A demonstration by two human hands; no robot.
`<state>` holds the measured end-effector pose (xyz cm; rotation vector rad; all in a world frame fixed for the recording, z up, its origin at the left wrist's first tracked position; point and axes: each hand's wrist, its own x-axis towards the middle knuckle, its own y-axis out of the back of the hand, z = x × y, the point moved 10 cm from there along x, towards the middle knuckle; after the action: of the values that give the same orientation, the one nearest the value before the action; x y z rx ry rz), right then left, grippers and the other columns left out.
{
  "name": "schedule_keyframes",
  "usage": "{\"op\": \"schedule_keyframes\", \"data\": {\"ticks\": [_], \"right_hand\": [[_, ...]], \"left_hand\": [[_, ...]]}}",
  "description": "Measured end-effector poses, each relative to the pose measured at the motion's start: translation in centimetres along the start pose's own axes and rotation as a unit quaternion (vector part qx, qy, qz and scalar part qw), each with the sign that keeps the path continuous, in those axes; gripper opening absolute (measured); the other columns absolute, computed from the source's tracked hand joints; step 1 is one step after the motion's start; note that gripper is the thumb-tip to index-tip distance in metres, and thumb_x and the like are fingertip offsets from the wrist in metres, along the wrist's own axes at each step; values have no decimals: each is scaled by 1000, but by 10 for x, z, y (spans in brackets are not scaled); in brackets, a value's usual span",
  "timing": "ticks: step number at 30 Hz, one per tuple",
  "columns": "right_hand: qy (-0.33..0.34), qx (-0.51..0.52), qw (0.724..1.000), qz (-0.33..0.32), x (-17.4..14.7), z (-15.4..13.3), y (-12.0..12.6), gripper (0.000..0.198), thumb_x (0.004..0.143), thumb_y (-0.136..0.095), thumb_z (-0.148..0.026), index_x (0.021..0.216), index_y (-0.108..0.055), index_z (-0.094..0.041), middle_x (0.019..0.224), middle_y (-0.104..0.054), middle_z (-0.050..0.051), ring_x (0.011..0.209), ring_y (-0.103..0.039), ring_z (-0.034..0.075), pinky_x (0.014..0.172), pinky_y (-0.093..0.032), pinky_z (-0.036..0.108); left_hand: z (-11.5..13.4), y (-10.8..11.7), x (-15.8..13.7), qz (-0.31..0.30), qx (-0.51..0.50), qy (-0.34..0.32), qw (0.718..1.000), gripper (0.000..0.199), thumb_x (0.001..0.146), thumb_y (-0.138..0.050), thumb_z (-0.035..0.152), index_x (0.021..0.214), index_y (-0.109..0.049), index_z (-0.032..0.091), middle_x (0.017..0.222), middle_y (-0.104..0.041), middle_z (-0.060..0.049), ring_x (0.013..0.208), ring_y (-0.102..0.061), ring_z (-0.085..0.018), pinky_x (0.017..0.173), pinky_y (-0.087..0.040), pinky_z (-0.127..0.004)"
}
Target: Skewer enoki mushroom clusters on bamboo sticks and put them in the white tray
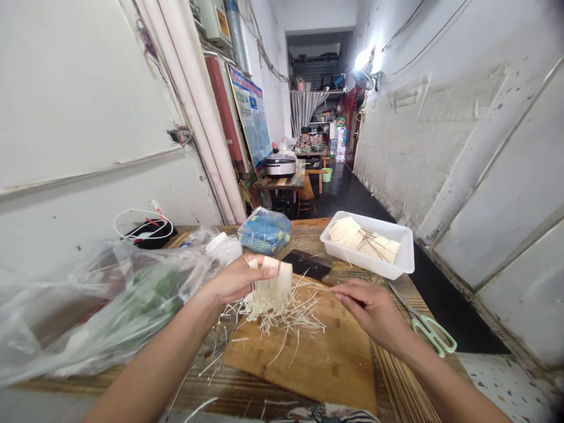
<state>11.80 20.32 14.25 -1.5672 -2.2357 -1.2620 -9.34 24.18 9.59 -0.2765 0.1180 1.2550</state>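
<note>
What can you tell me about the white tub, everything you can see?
The tub looks like translucent white plastic: rectangular, round-cornered, with a rim. It stands upright and open at the far right of the wooden table. Pale mushrooms and thin sticks lie inside. The right hand is in front of it, not touching.

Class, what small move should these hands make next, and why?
Perhaps bring the right hand to the cream, stringy mushroom bunch in the left hand, for skewering: similar bunches lie with thin brown sticks in the rectangular white plastic tub.
</note>
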Motion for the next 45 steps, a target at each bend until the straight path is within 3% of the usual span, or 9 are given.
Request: {"op": "schedule_keyframes", "data": {"ticks": [5, 14, 32, 45], "right_hand": [[-7, 1, 1000, -1, 0, -1, 1, 22, 91, -50, -22, 95, -71, -21, 79, -68, 5, 70, -63, 15, 64, -50, 28], [-8, -16, 1000, -1, -2, -1, 3, 22, 92, -49, -22, 94, -71, -21, 79, -68, 4, 70, -63, 15, 64, -50, 27], [-9, -10, 1000, -18, 1, 12, 2, 21, 90, -50, -23, 91, -71, -19, 78, -69, 5, 70, -63, 15, 65, -49, 28], [-32, 15, 999, -32, 8, 12, -5, 21, 90, -50, -23, 90, -71, -19, 78, -67, 4, 70, -62, 15, 64, -47, 27]], "left_hand": [[1, -4, 0, -17, -1, 2, 1000, 29, 63, -80, 28, 87, -73, 12, 81, -75, -10, 69, -68, -20, 68, -53, -31], [5, -6, 0, 5, 26, 5, 1000, 31, 61, -81, 29, 85, -74, 11, 78, -74, -10, 67, -68, -20, 65, -53, -30], [7, -12, 2, 52, 54, 10, 997, 22, 54, -83, 25, 67, -72, 12, 68, -71, -7, 60, -61, -17, 62, -45, -29], [4, -22, 3, 40, 44, 16, 998, 22, 55, -82, 26, 71, -74, 14, 73, -75, -7, 62, -65, -18, 64, -49, -29]]}}
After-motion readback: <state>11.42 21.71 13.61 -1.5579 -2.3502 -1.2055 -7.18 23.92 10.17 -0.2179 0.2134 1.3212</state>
